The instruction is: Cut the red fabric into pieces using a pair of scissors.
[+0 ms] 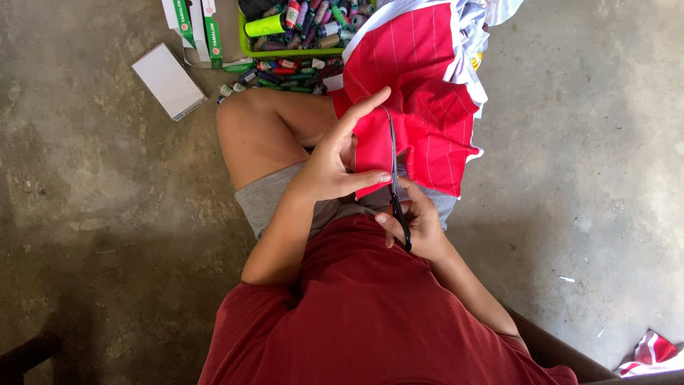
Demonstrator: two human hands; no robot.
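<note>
Thread spools (313, 21) are filling a green tray (246, 48) on the concrete floor (107, 178), more spilling just before it; beside it are lying green-and-white cartons (194, 25) and a white box (167, 80). Left hand (335, 160), fingers spread, is pinching red pinstriped fabric (427, 107) over the lap; right hand (417, 221) is gripping black scissors (394, 171), fingers curled through the handles.

Red fabric (420, 93) with thin white stripes, black scissors (396, 192), a green tray (285, 51) of many-coloured thread spools (313, 21)
</note>
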